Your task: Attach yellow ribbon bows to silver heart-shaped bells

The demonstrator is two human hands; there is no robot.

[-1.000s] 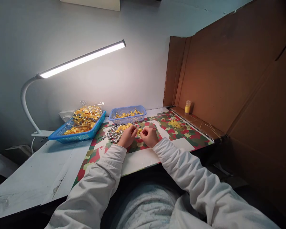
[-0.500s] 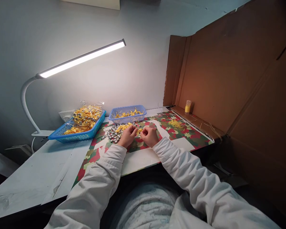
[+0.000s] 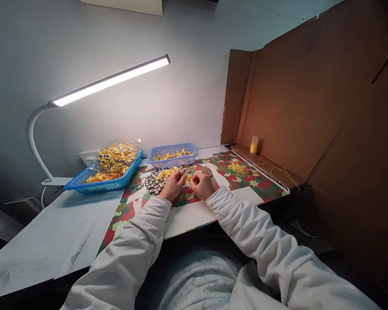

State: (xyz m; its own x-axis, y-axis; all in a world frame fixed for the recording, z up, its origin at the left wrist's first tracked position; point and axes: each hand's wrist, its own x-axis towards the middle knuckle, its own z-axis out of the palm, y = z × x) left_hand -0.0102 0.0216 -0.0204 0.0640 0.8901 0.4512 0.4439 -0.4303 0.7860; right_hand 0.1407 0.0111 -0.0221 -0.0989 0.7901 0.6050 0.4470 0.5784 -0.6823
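Desk lamp (image 3: 110, 79) at 10 o'clock, lit, arched over the bench (image 3: 45, 241). Below it, big blue basket (image 3: 103, 183) heaped with yellow pieces and silver beads in a clear bag. At 12 o'clock of the hands, small blue basket (image 3: 173, 160) with a few yellow pieces inside. Between that basket and the hands, loose pile of silver beads (image 3: 153, 183) and yellow bits on the red-green patterned mat (image 3: 129, 206).

Left hand (image 3: 172, 186): grip closed, fingertips pinched on a small yellow piece (image 3: 188, 178) just beside the pile; too small to tell its exact shape. Right hand (image 3: 202, 186): grip curled shut, thumb and forefinger pinching something fine at the same spot, likely a thread or wire, but cannot tell. Both hands nearly touching, low over the mat.

Step in hand, as judged: joining or threading one small yellow piece between the two pinches, mid-assembly. Next move calls for a steady fine pinch from both hands and tight alignment of the tiny parts, wrists braced on the bench.

At 2 o'clock, loose yellow strands (image 3: 236, 167) on the mat, small yellow bottle (image 3: 254, 145) upright by the cardboard screen (image 3: 310, 107), well apart from the hands.
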